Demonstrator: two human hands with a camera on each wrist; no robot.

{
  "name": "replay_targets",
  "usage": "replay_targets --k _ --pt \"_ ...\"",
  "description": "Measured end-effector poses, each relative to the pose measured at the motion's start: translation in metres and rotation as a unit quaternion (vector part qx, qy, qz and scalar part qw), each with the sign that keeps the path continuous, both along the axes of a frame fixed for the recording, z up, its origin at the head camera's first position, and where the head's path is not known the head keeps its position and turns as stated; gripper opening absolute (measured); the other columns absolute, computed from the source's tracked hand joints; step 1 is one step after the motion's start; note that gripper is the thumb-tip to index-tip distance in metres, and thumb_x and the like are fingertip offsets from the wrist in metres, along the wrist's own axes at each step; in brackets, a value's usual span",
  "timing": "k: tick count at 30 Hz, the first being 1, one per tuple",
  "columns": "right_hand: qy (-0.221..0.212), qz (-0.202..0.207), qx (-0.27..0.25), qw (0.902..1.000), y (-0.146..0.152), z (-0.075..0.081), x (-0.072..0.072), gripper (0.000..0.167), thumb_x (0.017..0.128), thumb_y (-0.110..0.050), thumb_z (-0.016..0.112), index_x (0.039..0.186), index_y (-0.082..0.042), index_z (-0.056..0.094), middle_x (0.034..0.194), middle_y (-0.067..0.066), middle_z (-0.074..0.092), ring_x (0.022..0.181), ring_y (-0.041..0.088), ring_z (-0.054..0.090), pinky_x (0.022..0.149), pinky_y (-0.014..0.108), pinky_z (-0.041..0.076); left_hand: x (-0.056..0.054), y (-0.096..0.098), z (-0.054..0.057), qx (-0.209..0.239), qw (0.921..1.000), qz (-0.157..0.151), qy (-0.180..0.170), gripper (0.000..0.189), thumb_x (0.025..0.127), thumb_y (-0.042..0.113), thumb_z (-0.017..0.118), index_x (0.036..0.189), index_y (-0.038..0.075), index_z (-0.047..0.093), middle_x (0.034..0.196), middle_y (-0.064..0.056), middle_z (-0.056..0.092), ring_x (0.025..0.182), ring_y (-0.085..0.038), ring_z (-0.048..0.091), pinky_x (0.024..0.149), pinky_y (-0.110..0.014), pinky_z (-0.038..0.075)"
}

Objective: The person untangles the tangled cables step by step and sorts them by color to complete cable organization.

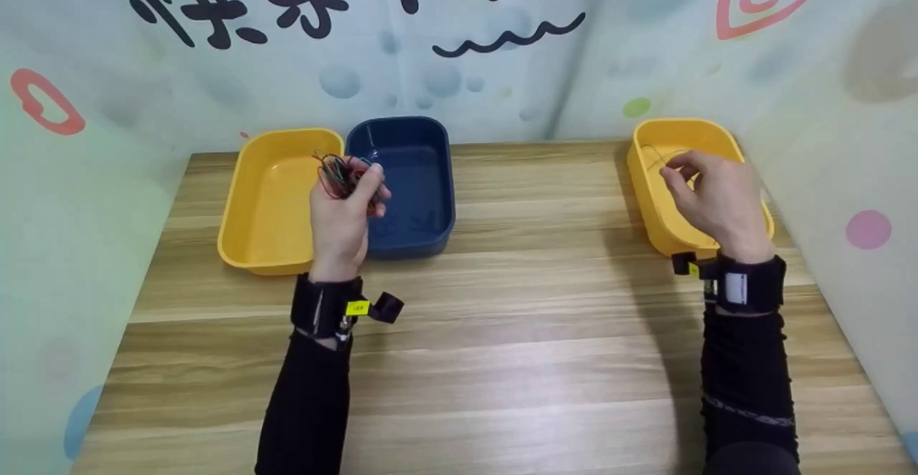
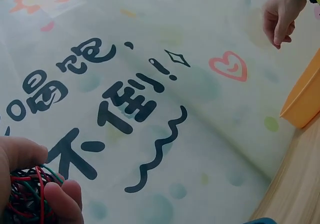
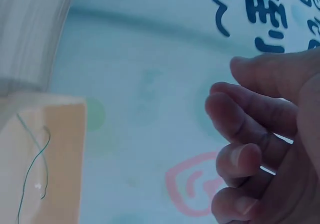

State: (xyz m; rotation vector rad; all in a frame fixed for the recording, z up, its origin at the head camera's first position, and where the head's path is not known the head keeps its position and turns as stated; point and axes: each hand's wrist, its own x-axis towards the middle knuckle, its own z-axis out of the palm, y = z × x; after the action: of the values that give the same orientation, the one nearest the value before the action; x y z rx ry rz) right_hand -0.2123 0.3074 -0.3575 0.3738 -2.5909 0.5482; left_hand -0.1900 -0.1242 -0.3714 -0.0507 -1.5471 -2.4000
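Observation:
In the head view my left hand [image 1: 337, 227] grips a tangled bundle of thin wires [image 1: 337, 173], red, green and dark, over the inner edges of the left yellow bin [image 1: 267, 206] and the dark blue bin [image 1: 419, 242]. The left wrist view shows the bundle between thumb and fingers. My right hand [image 1: 728, 199] is raised over the right yellow bin [image 1: 656, 224]. Its fingers are loosely bent, and the right wrist view shows a gap between thumb and fingertips with nothing held. Inside that bin lies a thin green wire [image 3: 37, 156].
All the bins stand along the back of the wood-grain table [image 1: 502, 331], the blue one beside the left yellow one. Behind them rises a printed backdrop [image 1: 488, 95] with black lettering; its side panels flank the table.

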Motion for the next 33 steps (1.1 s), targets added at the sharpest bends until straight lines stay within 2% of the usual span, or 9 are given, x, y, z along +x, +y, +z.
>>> replay_targets --k 3,6,9,12,16,20,24,29,33 --pt "0.044 0.024 -0.010 0.9987 -0.012 0.001 0.002 0.019 0.092 -0.015 0.063 0.095 0.003 0.070 0.078 0.018 0.069 0.058 0.024 0.053 0.058 0.020 0.030 0.002 0.008 0.000 -0.007 0.9999 -0.015 0.000 0.013 0.090 0.001 0.064 0.093 0.005 0.052 0.075 -0.007 0.061 0.060 -0.016 0.057 0.047 -0.021 0.044" --pt "0.082 0.045 -0.021 0.9954 -0.024 0.003 0.005 0.018 0.091 -0.013 0.065 0.094 0.004 0.069 0.077 0.018 0.068 0.057 0.024 0.051 0.057 0.019 0.029 0.005 0.015 -0.001 -0.041 0.9989 -0.025 -0.002 0.015 0.089 0.002 0.066 0.096 0.006 0.052 0.078 -0.006 0.061 0.061 -0.017 0.057 0.047 -0.021 0.044" --pt "0.117 0.065 -0.031 0.9905 -0.037 0.004 0.008 0.016 0.090 -0.012 0.065 0.093 0.004 0.069 0.077 0.017 0.067 0.057 0.022 0.050 0.057 0.020 0.030 0.008 0.022 -0.002 -0.103 0.9942 -0.031 0.002 0.018 0.089 0.004 0.067 0.099 0.006 0.053 0.084 -0.005 0.061 0.064 -0.019 0.058 0.048 -0.021 0.045" --pt "0.143 0.085 -0.055 0.9846 -0.050 0.004 0.012 0.013 0.089 -0.010 0.067 0.093 0.002 0.069 0.076 0.015 0.067 0.057 0.020 0.048 0.059 0.021 0.031 0.012 0.028 -0.004 -0.185 0.9820 -0.034 0.020 0.019 0.089 0.009 0.068 0.101 0.005 0.054 0.087 -0.006 0.060 0.062 -0.019 0.056 0.050 -0.023 0.046" --pt "0.172 0.119 -0.092 0.9734 -0.068 0.001 0.017 0.010 0.085 -0.007 0.070 0.091 0.001 0.070 0.074 0.014 0.066 0.058 0.019 0.049 0.060 0.021 0.032 0.015 0.035 -0.006 -0.309 0.9485 -0.027 0.064 0.021 0.089 0.016 0.070 0.101 0.005 0.058 0.086 -0.005 0.061 0.065 -0.013 0.052 0.057 -0.023 0.042" --pt "0.194 0.162 -0.114 0.9609 -0.085 -0.001 0.023 0.010 0.082 -0.006 0.070 0.090 0.001 0.069 0.073 0.013 0.066 0.058 0.021 0.049 0.059 0.023 0.034 0.019 0.044 -0.008 -0.396 0.9116 -0.026 0.108 0.019 0.090 0.019 0.069 0.099 0.005 0.060 0.086 -0.005 0.064 0.068 -0.011 0.051 0.059 -0.022 0.038" --pt "0.197 0.209 -0.130 0.9491 -0.101 -0.004 0.030 0.013 0.086 -0.012 0.067 0.089 0.001 0.068 0.075 0.012 0.066 0.060 0.021 0.049 0.059 0.025 0.035 0.023 0.053 -0.009 -0.444 0.8842 -0.036 0.141 0.017 0.090 0.019 0.068 0.096 0.005 0.061 0.089 -0.006 0.067 0.073 -0.012 0.060 0.064 -0.024 0.047" --pt "0.211 0.254 -0.155 0.9311 -0.119 -0.006 0.039 0.026 0.093 -0.024 0.063 0.090 0.001 0.068 0.075 0.010 0.066 0.063 0.021 0.053 0.061 0.025 0.038 0.028 0.064 -0.012 -0.491 0.8497 -0.026 0.190 0.017 0.089 0.020 0.069 0.095 0.005 0.063 0.087 -0.005 0.068 0.076 -0.014 0.064 0.067 -0.029 0.052" --pt "0.207 0.280 -0.160 0.9237 -0.130 -0.009 0.046 0.028 0.095 -0.027 0.061 0.093 0.001 0.067 0.078 0.010 0.067 0.064 0.020 0.055 0.061 0.024 0.041 0.031 0.070 -0.015 -0.513 0.8321 -0.028 0.209 0.016 0.088 0.018 0.070 0.095 0.005 0.064 0.085 -0.004 0.066 0.077 -0.015 0.064 0.066 -0.029 0.053"
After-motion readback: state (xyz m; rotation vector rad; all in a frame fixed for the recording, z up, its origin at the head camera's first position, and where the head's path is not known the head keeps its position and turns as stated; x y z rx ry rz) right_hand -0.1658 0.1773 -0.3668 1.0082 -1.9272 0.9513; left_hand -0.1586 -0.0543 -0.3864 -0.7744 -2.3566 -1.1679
